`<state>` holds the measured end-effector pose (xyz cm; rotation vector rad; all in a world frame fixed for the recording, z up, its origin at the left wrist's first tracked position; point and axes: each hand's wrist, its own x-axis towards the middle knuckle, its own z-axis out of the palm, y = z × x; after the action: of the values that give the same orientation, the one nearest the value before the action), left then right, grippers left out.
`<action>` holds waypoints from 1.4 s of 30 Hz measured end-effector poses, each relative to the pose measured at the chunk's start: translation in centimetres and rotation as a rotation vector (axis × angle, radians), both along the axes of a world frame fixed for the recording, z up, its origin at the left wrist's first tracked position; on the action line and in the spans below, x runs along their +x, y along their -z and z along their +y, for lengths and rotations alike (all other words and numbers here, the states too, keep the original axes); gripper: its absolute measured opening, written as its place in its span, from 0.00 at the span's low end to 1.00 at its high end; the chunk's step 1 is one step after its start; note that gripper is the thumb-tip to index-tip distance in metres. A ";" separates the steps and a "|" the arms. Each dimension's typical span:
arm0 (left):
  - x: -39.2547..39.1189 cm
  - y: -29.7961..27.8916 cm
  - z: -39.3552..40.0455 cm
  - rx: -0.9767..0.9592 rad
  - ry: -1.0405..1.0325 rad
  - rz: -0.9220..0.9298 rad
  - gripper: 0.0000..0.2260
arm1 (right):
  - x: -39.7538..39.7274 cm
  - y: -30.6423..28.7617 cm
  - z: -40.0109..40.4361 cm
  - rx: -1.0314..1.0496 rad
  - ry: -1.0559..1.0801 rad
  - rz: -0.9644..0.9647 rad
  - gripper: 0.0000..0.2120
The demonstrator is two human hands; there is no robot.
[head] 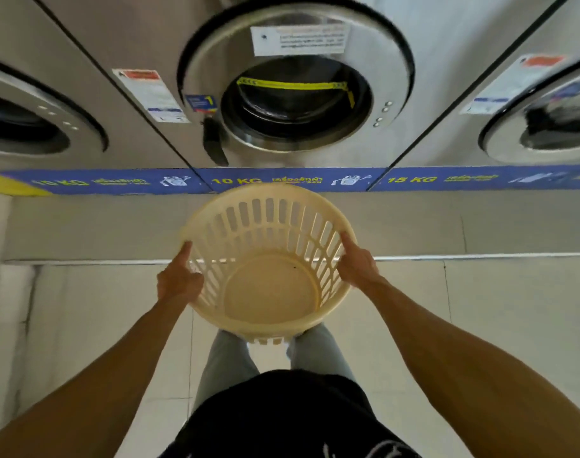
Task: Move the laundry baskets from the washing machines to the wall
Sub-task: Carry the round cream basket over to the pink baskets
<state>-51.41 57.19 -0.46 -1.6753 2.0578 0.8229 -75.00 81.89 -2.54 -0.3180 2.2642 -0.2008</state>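
The cream laundry basket (268,262) is hanging in front of the middle washing machine (295,94), above the tiled floor (480,309). Both arms are reaching forward, the left hand (179,279) and right hand (358,264) clamping opposite sides of its rim.

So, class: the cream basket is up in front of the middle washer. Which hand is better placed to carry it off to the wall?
Neither alone. The left hand and right hand grip opposite sides of the laundry basket rim evenly, so both should carry it together. The wall isn't visible.
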 end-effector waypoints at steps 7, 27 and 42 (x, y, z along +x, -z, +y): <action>10.4 -1.9 2.8 0.045 -0.333 0.151 0.33 | 3.6 -3.5 -5.4 -0.028 -0.272 0.033 0.36; 46.8 -4.2 12.1 -0.069 -1.129 0.334 0.39 | 36.8 -6.8 -23.0 -0.117 -1.044 0.104 0.35; 63.5 -3.2 9.4 -0.322 -1.466 0.259 0.38 | 59.2 -6.5 -36.9 -0.242 -1.489 0.146 0.35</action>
<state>12.06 66.61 2.78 -3.3668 0.7318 1.0941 -15.81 45.04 3.96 -2.0105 1.5739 0.3461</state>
